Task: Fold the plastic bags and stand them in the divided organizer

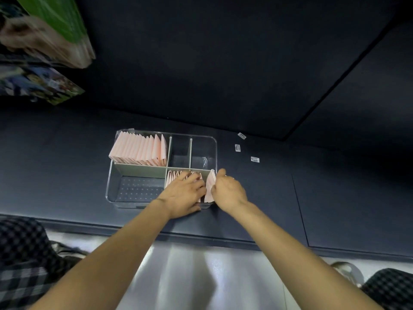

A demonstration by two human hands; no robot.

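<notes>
Now both hands are at the near right compartment of the clear organizer: the left hand lies flat on pink folded bags, the right hand pinches one bag.

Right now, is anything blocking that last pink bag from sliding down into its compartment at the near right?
Nothing visible does. The right hand holds the folded bag at the near-right compartment's right end. The left hand presses the standing bags leftward, keeping a gap open in the organizer.
</notes>
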